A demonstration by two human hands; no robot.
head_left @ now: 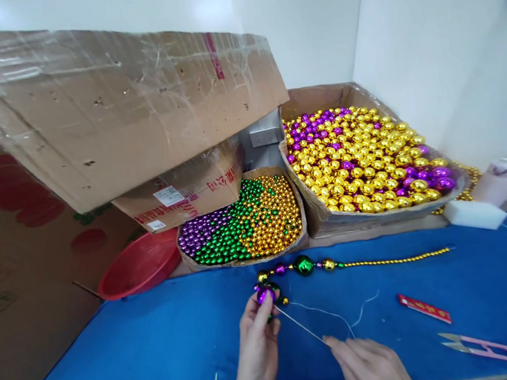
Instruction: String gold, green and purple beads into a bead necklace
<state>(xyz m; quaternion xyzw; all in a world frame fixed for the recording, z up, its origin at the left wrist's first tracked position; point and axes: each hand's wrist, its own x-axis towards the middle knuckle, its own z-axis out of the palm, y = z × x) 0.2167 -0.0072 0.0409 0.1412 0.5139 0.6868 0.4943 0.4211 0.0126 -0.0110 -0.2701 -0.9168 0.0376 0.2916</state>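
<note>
My left hand pinches a shiny purple bead between thumb and fingers. From that bead a thin, straight whitish thread runs down to my right hand, whose fingertips are closed on its far end. A bead strand curves away behind the left hand, with large green, gold and purple beads followed by a long row of small gold ones. Loose white thread trails over the blue cloth near the right hand. Part of the strand is hidden behind my left fingers.
Pink-handled thread snips and a red packet lie on the blue cloth at right. Behind stand boxes of small beads and larger beads, a red basin, a white block and an overhanging carton.
</note>
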